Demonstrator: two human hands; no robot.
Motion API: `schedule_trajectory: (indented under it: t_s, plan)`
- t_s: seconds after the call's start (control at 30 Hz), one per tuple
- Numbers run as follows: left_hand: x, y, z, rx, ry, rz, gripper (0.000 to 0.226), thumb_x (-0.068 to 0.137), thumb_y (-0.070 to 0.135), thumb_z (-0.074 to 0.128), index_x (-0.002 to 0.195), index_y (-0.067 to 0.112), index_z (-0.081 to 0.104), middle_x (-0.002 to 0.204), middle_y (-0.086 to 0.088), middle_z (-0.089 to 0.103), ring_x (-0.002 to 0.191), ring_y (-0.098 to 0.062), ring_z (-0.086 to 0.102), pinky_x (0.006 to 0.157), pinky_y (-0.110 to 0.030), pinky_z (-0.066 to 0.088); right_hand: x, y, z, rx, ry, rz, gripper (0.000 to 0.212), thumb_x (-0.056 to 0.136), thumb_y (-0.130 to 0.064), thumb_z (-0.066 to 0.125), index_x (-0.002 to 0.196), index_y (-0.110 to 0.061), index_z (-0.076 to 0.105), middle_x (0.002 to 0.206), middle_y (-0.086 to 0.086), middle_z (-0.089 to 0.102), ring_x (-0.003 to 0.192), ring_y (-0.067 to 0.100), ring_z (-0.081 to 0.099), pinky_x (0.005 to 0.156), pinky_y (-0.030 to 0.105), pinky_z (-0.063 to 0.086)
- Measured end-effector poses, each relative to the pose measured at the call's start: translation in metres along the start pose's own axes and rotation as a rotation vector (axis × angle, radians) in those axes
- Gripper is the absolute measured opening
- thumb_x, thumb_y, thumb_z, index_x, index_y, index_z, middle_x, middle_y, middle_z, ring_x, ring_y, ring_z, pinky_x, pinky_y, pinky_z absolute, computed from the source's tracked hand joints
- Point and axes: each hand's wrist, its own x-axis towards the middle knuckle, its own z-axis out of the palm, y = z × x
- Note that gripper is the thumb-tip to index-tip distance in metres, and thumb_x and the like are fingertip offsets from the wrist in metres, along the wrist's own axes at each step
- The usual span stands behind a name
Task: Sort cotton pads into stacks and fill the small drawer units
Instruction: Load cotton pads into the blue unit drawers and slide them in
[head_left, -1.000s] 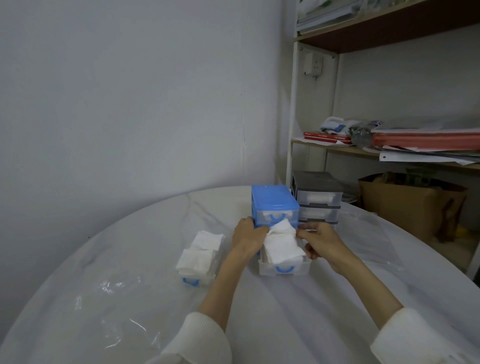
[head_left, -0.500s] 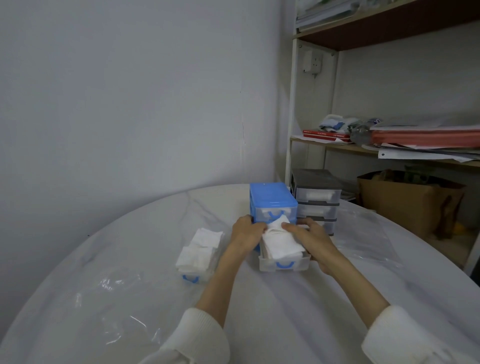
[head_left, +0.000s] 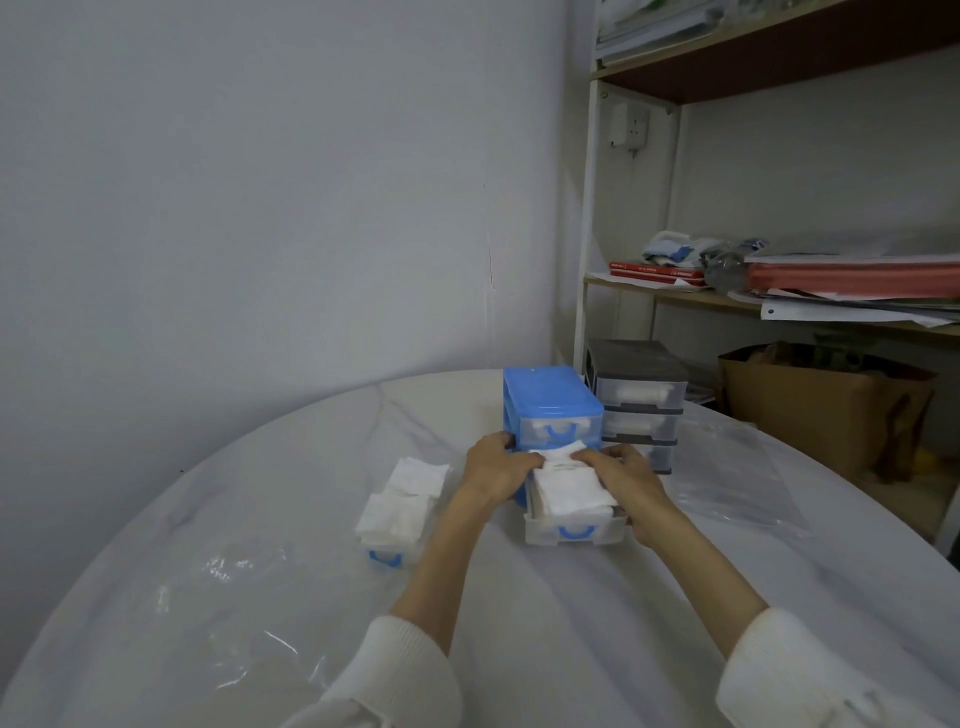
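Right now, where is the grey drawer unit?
In the head view the grey drawer unit stands at the far side of the round table, right beside and slightly behind the blue drawer unit, in front of the shelf rack.
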Motion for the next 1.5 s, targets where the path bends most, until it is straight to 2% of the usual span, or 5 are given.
schedule_trajectory:
  t_s: [0.47, 0.63, 0.8, 1.0, 1.5]
  plan:
    - [0.003, -0.008, 0.011, 0.069, 0.22, 0.084, 0.034, 0.086, 0.016, 0.063, 0.118, 0.005, 0.06, 0.119, -0.009, 0.063, 0.105, -0.023, 0.059, 0.077, -0.021, 0.041, 0.01, -0.004, -0.003, 0.001, -0.164, 0.005, 0.048, 0.091, -0.025, 0.057, 0.136, -0.013, 0.043, 0.126, 0.01, 0.057, 0.103, 0.024, 0.059, 0.077, 0.03, 0.048]
    - [0.0, 0.0, 0.004, -0.088, 0.038, -0.003, 0.05, 0.087, 0.015, 0.061, 0.132, 0.009, 0.041, 0.127, -0.006, 0.054, 0.106, -0.02, 0.053, 0.088, -0.033, 0.047, 0.001, -0.007, -0.02, 0.2, -0.354, -0.001, 0.054, 0.084, -0.022, 0.067, 0.125, -0.025, 0.032, 0.107, 0.002, 0.056, 0.089, 0.018, 0.06, 0.067, 0.032, 0.053]
    - [-0.014, 0.008, -0.005, -0.273, -0.177, 0.011, 0.079, 0.09, 0.029, 0.06, 0.144, 0.027, 0.004, 0.133, 0.002, 0.044, 0.11, -0.013, 0.043, 0.089, -0.029, 0.032, -0.015, 0.0, -0.048, -0.061, -0.65, -0.209, 0.105, 0.052, -0.033, 0.085, 0.131, -0.038, 0.017, 0.128, -0.015, 0.037, 0.116, 0.011, 0.051, 0.086, 0.026, 0.052]
    - [-0.021, -0.014, -0.009, -0.025, -0.432, 0.258, 0.126, 0.071, -0.002, 0.077, 0.139, 0.029, -0.023, 0.134, 0.018, 0.03, 0.12, 0.0, 0.036, 0.097, -0.015, 0.035, -0.019, 0.003, -0.053, -0.29, -0.63, -0.393, 0.081, 0.069, -0.006, 0.081, 0.129, -0.032, 0.033, 0.126, -0.017, 0.039, 0.107, 0.002, 0.05, 0.081, 0.011, 0.046]
    - [-0.023, -0.034, 0.001, 0.273, -0.154, 0.46, 0.061, 0.068, 0.015, 0.078, 0.119, 0.018, 0.045, 0.128, -0.003, 0.039, 0.109, -0.013, 0.044, 0.074, 0.001, 0.036, -0.018, 0.014, -0.046, -0.301, -0.417, -0.541, 0.049, 0.076, -0.026, 0.076, 0.109, -0.047, 0.046, 0.122, -0.021, 0.045, 0.106, -0.005, 0.049, 0.08, 0.009, 0.046]
